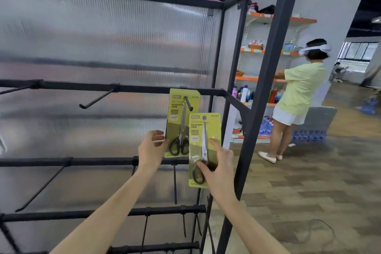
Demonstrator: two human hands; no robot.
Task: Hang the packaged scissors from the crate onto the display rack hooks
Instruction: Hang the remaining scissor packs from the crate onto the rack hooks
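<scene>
One yellow-green scissors pack point(179, 117) hangs on a black hook point(188, 102) at the right end of the upper rack bar point(144, 88). My left hand point(151, 150) pinches that pack's lower left edge. A second scissors pack point(203, 140) is held a little lower and to the right, in front of the first. My right hand point(218, 168) grips it at its lower half, thumb across the black handles, index finger along the right edge. The crate is out of view.
Bare black hooks point(97, 98) stick out from the upper bar and from the lower bars point(82, 162). A black frame post point(266, 80) stands right of the packs. Behind it a person point(296, 97) in a headset faces orange-edged store shelves point(268, 51).
</scene>
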